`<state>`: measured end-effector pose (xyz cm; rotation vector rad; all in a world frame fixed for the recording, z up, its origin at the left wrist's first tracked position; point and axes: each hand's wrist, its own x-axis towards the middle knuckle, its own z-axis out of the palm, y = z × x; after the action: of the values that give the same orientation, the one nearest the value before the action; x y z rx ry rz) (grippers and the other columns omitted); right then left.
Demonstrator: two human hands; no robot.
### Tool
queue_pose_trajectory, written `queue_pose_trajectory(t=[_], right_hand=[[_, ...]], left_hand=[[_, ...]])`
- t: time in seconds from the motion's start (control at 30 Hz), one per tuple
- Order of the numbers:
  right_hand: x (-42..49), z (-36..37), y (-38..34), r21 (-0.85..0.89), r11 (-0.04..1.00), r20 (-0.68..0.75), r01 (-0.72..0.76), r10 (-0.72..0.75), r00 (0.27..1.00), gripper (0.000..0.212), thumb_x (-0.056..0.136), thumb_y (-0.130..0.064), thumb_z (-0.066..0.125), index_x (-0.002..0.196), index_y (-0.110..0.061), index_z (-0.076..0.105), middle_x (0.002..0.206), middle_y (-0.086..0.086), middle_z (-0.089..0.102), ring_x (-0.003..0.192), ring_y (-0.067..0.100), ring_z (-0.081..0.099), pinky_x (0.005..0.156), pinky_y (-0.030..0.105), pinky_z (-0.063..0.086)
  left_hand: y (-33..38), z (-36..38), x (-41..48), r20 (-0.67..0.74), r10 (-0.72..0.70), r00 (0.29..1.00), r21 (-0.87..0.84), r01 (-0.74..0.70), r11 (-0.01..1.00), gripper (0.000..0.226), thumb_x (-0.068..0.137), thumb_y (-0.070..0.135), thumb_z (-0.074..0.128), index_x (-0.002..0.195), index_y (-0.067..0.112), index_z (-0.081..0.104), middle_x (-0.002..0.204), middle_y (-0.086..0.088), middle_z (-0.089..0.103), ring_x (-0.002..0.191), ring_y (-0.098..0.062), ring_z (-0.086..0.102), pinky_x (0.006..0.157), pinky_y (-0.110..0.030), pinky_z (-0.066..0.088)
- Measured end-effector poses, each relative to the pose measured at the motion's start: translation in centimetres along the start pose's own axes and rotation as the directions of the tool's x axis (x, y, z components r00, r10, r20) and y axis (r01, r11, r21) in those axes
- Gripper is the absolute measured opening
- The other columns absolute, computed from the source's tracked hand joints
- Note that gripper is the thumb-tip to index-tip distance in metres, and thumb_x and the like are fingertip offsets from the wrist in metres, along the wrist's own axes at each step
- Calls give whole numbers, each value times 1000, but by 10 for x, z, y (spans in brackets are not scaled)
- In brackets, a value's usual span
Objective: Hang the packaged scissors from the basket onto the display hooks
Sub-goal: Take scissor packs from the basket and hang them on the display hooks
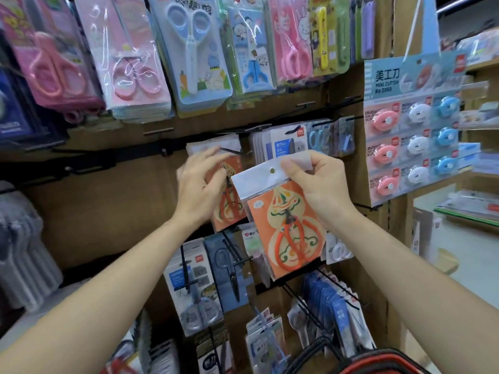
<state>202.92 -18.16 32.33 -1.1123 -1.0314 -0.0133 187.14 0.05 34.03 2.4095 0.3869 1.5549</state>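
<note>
My right hand [318, 182] pinches the white header of a scissors pack [283, 228], an orange card with orange-handled scissors under clear plastic. Its punched hang hole [272, 170] sits just left of my thumb, in front of the display board. My left hand [201, 184] reaches to a matching orange pack [229, 201] that hangs on a black hook [229, 151]; its fingers touch that pack, and their grip is blurred. The red and black basket [378, 360] shows at the bottom edge, its contents hidden.
Rows of packaged scissors [194, 49] hang above on black hooks. A mini cutter display card [410, 125] hangs at the right. More hooks with blue packs [332, 306] jut out below my hands. Bare hooks [159, 132] stick out of the brown board at left.
</note>
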Motion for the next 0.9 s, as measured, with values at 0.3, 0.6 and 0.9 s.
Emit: queue_pose_trajectory(t=[0.3,0.6,0.9], right_hand=[[12,24,-8,-99,976,-44,195,-200,979,7,97,-22,72,91,-24,74,87,0,75,84,16,72,75,42,58],[21,35,-11,49,985,-86,164,-160,983,20,99,-24,69,90,-7,75,84,11,75,85,29,73,74,50,60],[23,38,-11,58,994,-67,97,-93,993,13,97,-22,72,92,-11,77,85,5,77,84,23,75,75,47,62]], left_hand=[[68,-17,-19,43,-233,972,-442,227,868,11,92,29,78,100,23,78,99,4,78,95,-21,74,79,-43,60],[84,-6,-11,-71,-344,936,-555,249,794,11,93,23,77,83,24,75,82,4,76,85,-27,77,74,-52,64],[74,1,-6,-98,-348,932,-530,247,811,9,93,21,77,84,23,75,79,8,75,82,-20,75,71,-41,63]])
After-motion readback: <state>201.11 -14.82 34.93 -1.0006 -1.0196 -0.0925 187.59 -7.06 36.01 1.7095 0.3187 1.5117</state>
